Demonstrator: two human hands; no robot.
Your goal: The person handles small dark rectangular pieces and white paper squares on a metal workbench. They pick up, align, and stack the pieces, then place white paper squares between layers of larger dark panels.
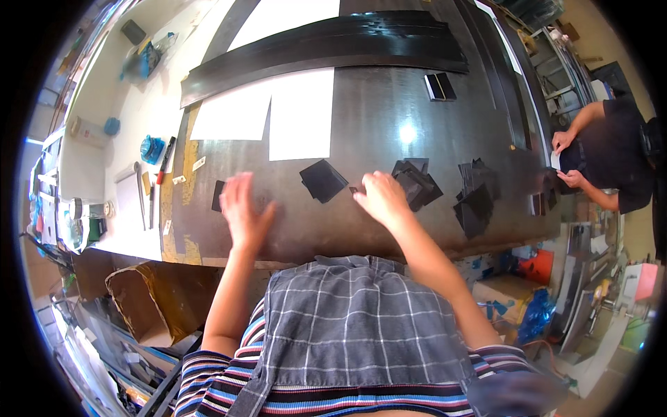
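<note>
My left hand [243, 212] is slightly blurred over the left side of the dark tabletop, thumb apart from the fingers. Partly behind its fingers lies a small black flat piece [217, 197]. My right hand [383, 199] reaches in from the lower right with its fingers bent toward the thumb. At those fingertips shows a small dark piece [353, 190], most of it hidden. Between the hands rests a neat stack of black square pieces [324, 181]. Right beside my right hand is a fanned pile of black squares [420, 186], and farther right a larger, messier pile [474, 198].
Long black strips [326, 52] cross the far table, over white sheets [301, 115]. A banded black block [440, 87] sits at far right. Along the left are a marker [166, 160] and blue-capped bottle [151, 149]. Another person [622, 149] holds a pale piece at the right edge.
</note>
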